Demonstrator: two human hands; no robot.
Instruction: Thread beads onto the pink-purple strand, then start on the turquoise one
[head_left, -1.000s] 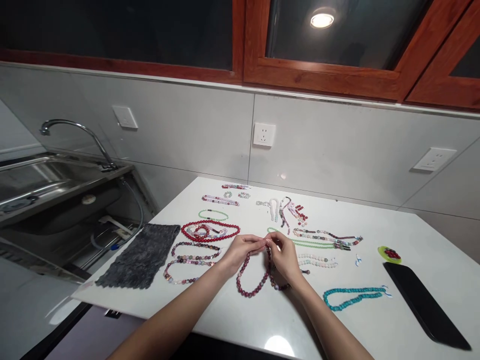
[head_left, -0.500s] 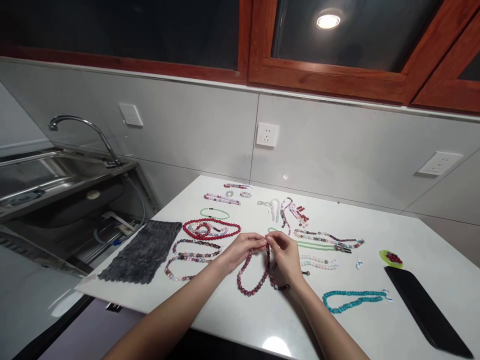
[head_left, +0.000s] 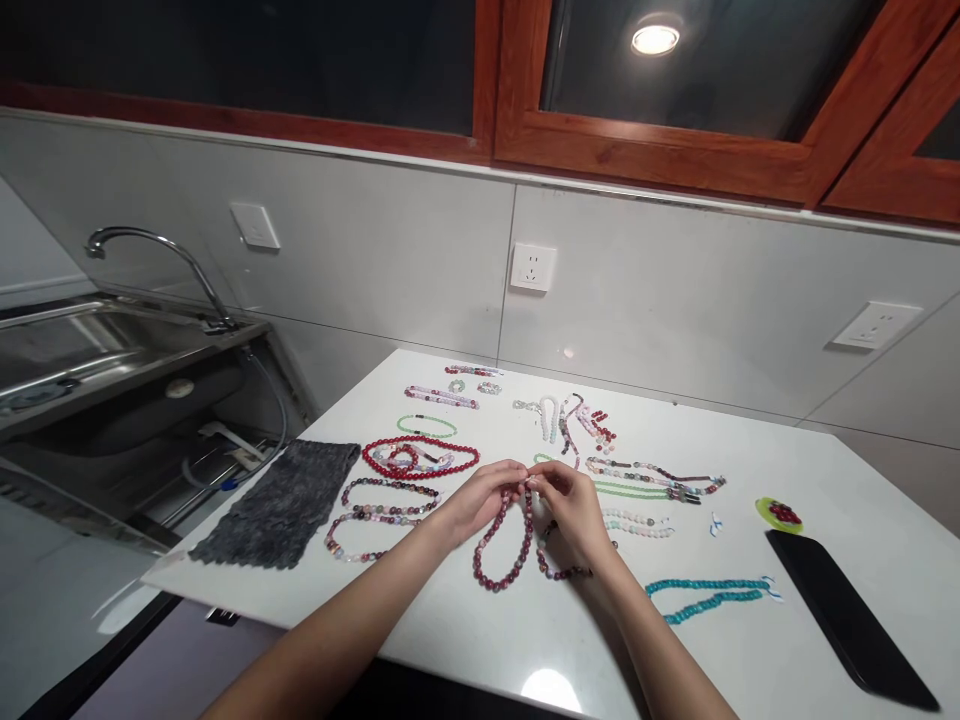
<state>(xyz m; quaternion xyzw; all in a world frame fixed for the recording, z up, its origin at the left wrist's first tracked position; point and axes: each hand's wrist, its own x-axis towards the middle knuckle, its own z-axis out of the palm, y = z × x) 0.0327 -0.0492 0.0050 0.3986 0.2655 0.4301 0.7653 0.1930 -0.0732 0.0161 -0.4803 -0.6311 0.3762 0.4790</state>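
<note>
A loop of dark red beads [head_left: 501, 584] hangs from my two hands, its lower end at the white tabletop. My left hand [head_left: 486, 500] pinches the top of this bead strand. Close against it, the thumb and fingers of my right hand [head_left: 564, 498] are pressed together at the same spot. Whatever fine thread or end lies between the fingertips is too small to make out. Partly behind my right hand lies another dark bead strand [head_left: 559, 573]. Left of my left hand are a long red bead necklace [head_left: 421, 440] and dark multicoloured bead strands [head_left: 390, 484].
A turquoise bead strand [head_left: 709, 583] and a black tray-like slab [head_left: 851, 620] lie at the right, near a green dish [head_left: 768, 514] of red beads. A dark grey cloth [head_left: 281, 505] covers the left edge. The sink [head_left: 112, 340] stands further left.
The top of the dark red loop has shifted slightly left with my fingertips, and the loop hangs narrower. My right hand has turned a little. The camera view has moved slightly.
</note>
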